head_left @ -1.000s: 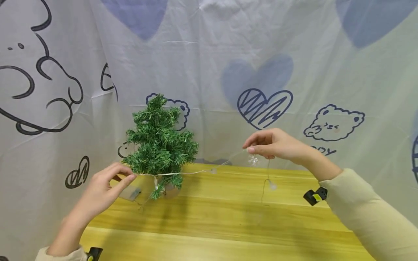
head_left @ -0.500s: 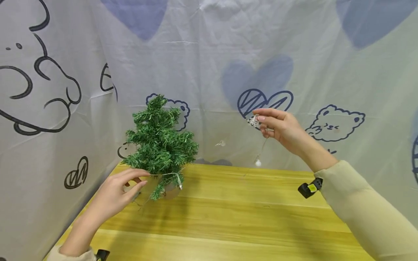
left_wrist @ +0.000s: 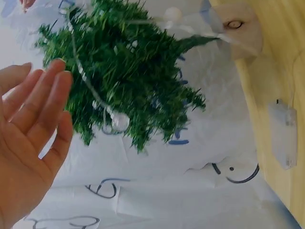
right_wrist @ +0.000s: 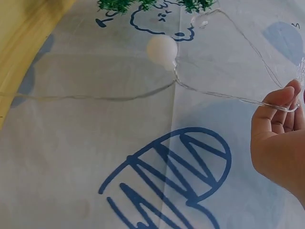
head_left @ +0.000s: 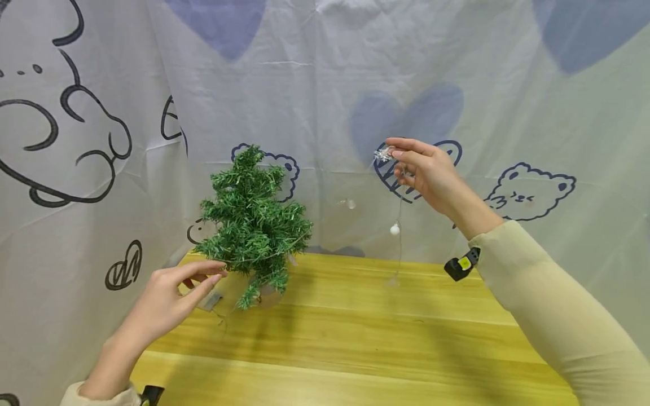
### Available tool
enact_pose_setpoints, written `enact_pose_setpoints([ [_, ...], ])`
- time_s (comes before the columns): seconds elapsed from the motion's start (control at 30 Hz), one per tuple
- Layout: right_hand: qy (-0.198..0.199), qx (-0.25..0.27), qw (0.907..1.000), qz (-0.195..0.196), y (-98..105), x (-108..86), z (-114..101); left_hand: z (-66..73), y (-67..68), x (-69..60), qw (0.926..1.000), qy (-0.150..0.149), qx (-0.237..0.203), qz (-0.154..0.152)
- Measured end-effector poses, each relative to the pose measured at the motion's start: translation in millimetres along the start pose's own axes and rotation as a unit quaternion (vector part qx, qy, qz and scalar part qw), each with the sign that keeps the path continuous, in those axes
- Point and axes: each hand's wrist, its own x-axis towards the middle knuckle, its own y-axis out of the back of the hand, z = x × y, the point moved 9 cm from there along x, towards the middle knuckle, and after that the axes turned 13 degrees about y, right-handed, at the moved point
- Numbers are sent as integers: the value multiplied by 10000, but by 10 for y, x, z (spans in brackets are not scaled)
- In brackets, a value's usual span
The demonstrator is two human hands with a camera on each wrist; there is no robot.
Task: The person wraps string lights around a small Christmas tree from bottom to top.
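Note:
My right hand point(head_left: 431, 175) is raised right of the tree and pinches the thin clear wire of a string of lights beside a clear snowflake ornament point(head_left: 383, 154). Below it dangles a round white bulb point(head_left: 395, 229) on the wire. Another clear bulb point(head_left: 350, 204) hangs between that hand and the tree. The small green artificial Christmas tree point(head_left: 254, 220) stands upright. The light string point(left_wrist: 82, 71) runs across its branches, with a clear bulb point(left_wrist: 119, 122) against the needles. My left hand point(head_left: 170, 299) is at the tree's lower left, thumb and fingers apart, nothing gripped.
A yellow wooden table point(head_left: 335, 338) carries the tree on its round wooden base point(left_wrist: 243, 31). A translucent battery box point(left_wrist: 284, 133) lies on the table left of the tree. A white printed cloth point(head_left: 325, 113) hangs behind and at the left.
My right hand has risen, lifting the snowflake and the dangling bulbs. My left hand, which pinched the wire, has let it go. The wire has swung from in front onto the branches.

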Motion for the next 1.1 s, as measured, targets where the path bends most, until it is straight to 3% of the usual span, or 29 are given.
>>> enact_pose_setpoints([
  [0.1,61,4,10000,3,-50,117,-32,26,181,67,9979,-238,-440,404],
  [0.23,67,-67,10000,3,-162,276,-40,-14,441,288,9931,43,-930,718],
  [0.37,-43,-333,9994,-15,-282,432,15,-70,610,663,9866,587,-1384,626],
  [0.63,-166,-854,9961,-144,-549,683,138,16,780,1458,9845,844,-1500,340],
  [0.77,-151,-1035,9942,-250,-709,795,181,145,762,1820,9856,945,-1399,-30],
  [0.97,-186,-1083,9932,-377,-952,935,244,341,552,2268,9874,1054,-828,-838],
  [1.1,-196,-1072,9932,-407,-1112,1013,254,377,423,2501,9826,1192,-608,-1289],
])
